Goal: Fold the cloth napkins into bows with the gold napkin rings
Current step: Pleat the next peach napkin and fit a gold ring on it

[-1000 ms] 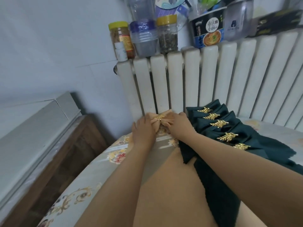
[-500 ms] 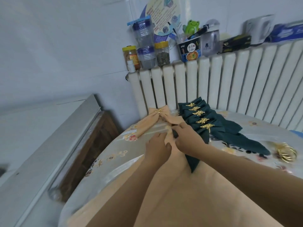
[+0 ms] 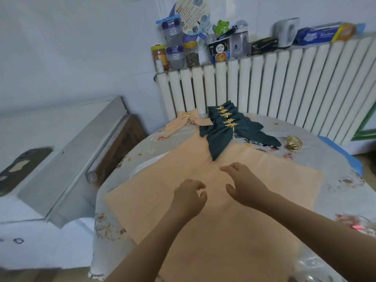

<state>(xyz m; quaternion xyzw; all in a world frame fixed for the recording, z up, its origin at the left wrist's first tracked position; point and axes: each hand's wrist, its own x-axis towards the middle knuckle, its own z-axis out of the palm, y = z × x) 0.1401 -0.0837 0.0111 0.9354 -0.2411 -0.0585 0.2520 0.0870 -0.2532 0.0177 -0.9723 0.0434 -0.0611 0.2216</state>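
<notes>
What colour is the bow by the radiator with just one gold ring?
Peach bow, seen in the head view.

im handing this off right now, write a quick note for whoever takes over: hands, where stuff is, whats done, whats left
Left hand: hovering over the flat peach napkin, fingers loosely curled, holding nothing.
Right hand: also over that napkin, fingers relaxed, holding nothing.
Done: one peach bow with a gold ring lies at the far edge of the table by the radiator; beside it, to its right, a row of five dark green bows, each ringed.
Spare gold rings sit in a pile at the right, past the green bows.
Left: fold the flat peach napkin spread in front of the hands and ring it.
</notes>
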